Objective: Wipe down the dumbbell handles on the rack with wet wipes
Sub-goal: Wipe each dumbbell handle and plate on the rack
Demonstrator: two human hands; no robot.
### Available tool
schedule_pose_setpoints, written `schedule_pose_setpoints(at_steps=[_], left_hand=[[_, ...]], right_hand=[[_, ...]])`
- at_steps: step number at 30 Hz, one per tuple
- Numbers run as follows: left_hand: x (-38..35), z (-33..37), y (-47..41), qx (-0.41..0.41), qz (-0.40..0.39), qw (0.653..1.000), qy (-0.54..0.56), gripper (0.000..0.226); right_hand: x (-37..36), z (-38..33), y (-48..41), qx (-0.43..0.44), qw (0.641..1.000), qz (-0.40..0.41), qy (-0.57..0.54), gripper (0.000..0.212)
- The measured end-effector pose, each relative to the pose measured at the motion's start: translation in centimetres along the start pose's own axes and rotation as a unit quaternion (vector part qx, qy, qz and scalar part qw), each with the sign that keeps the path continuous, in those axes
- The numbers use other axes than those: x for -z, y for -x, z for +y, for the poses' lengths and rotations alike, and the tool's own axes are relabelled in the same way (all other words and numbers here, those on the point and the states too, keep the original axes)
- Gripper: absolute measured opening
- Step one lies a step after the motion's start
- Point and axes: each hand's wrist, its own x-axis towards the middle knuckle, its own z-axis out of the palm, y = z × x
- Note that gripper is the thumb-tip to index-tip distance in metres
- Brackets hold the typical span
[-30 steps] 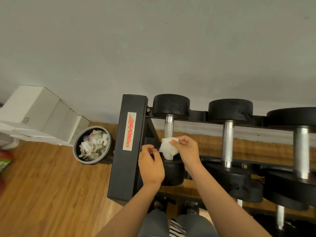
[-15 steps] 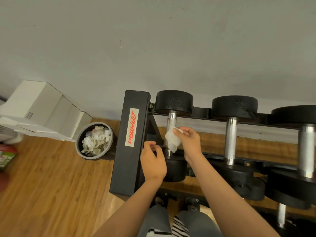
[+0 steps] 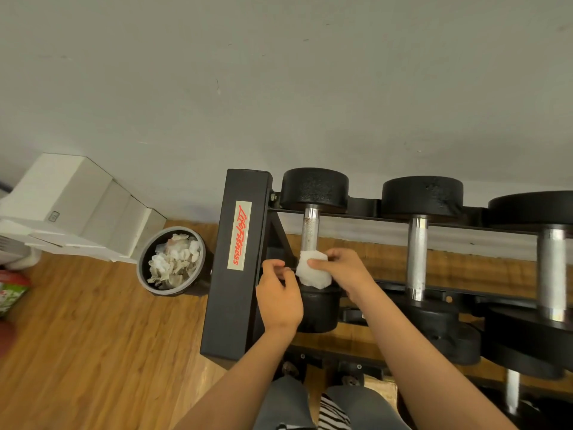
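Right hand (image 3: 342, 270): fingers wrapped around white wet wipe (image 3: 311, 269), clamped at near end of leftmost dumbbell handle (image 3: 310, 231) on rack (image 3: 237, 262). Left hand (image 3: 279, 297): curled loosely, gripping nothing, beside wipe.

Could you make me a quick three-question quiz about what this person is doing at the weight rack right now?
1. True or false: the right hand presses the white wipe around the leftmost dumbbell handle.
2. Where is the grey bin of used wipes? A) left of the rack's end post B) right of it C) on the rack
3. What does the left hand hold?

Key: 1 true; 2 A; 3 nothing that I can see, it is beside the wipe, fingers curled.
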Motion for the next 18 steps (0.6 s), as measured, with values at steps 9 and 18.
schedule_pose_setpoints(at_steps=[9, 18], left_hand=[[0.0, 0.0, 0.0, -0.012, 0.008, 1.000, -0.014, 0.012], [-0.1, -0.1, 0.0, -0.011, 0.008, 1.000, -0.008, 0.011]], right_hand=[[-0.7, 1.1, 0.5, 0.030, 0.981, -0.010, 0.193, 0.049], [-0.8, 1.3, 1.1, 0.040, 0.990, 0.028, 0.135, 0.032]])
